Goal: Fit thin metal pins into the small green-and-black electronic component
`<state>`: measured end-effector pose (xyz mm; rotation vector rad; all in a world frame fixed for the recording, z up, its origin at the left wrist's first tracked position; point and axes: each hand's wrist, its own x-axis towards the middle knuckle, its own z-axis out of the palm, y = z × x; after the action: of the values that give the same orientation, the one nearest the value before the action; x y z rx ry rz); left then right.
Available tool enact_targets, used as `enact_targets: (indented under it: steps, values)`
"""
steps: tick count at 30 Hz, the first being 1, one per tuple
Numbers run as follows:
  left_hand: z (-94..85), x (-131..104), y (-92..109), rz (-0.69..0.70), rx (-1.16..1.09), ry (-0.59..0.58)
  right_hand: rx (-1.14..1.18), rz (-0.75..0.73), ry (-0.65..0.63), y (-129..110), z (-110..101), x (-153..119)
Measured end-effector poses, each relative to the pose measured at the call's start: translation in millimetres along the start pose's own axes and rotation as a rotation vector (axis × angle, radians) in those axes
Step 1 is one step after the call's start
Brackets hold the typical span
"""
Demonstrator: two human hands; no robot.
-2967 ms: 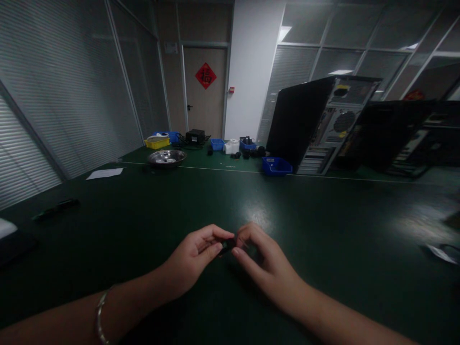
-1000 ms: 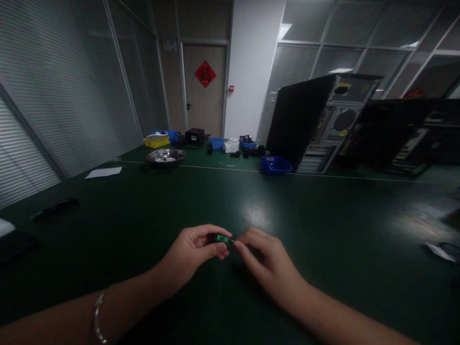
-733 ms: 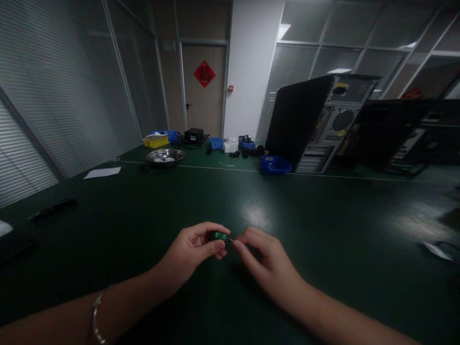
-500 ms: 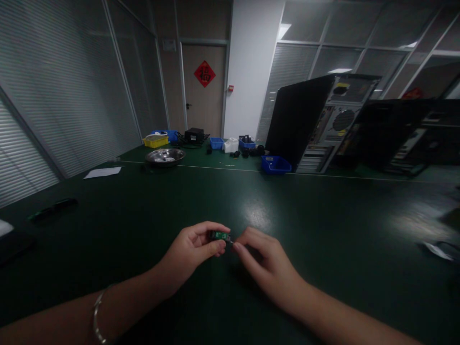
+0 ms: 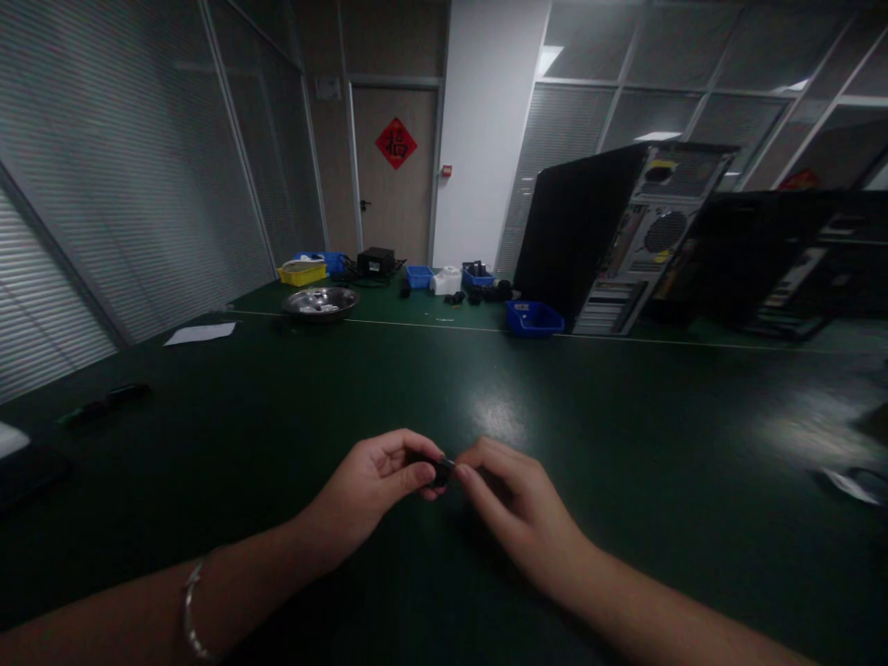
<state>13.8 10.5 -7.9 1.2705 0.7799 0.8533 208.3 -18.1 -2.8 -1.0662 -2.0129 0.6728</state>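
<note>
The left hand (image 5: 367,483) pinches a small dark piece (image 5: 441,474) between thumb and fingers; the right hand (image 5: 519,490) touches its end, fingertips narrow, though whether they grip I can't tell; beyond both hands, on the green table (image 5: 409,379), sit a metal bowl (image 5: 322,317) and blue bin (image 5: 537,328).

From my end I see an office-like electronics workroom: a black-and-silver computer tower (image 5: 586,236) and blue plastic bins (image 5: 537,329) on a wide green worktop (image 5: 347,388), beside glass partitions with slatted blinds (image 5: 139,185).
</note>
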Motion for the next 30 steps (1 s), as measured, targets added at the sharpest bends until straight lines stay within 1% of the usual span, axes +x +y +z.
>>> enact_targets:
  steps: [3,8,16,20,23,30]
  values:
    - [-0.7,0.0,-0.2,-0.009,-0.001,0.007,0.013,-0.005,-0.012,-1.0,-0.6,-0.1]
    - [-2.1,-0.5,-0.4,0.048,0.138,0.012,0.029,0.005,-0.005,-2.3,-0.9,0.5]
    - [-1.6,-2.2,2.5,0.035,0.162,-0.007,0.047,0.017,0.009,-2.8,-1.3,1.7]
    - [-0.7,-2.0,1.6,-0.009,0.11,0.039,0.092,-0.005,0.004,-4.0,-1.0,1.5]
    - [0.0,-1.2,0.5,-0.052,0.052,0.045,0.091,-0.02,-0.008,-4.9,-0.8,0.7]
    - [-0.7,1.3,-3.4,-0.029,-0.007,0.039,0.048,-0.034,-0.041,-6.1,-0.9,-0.1]
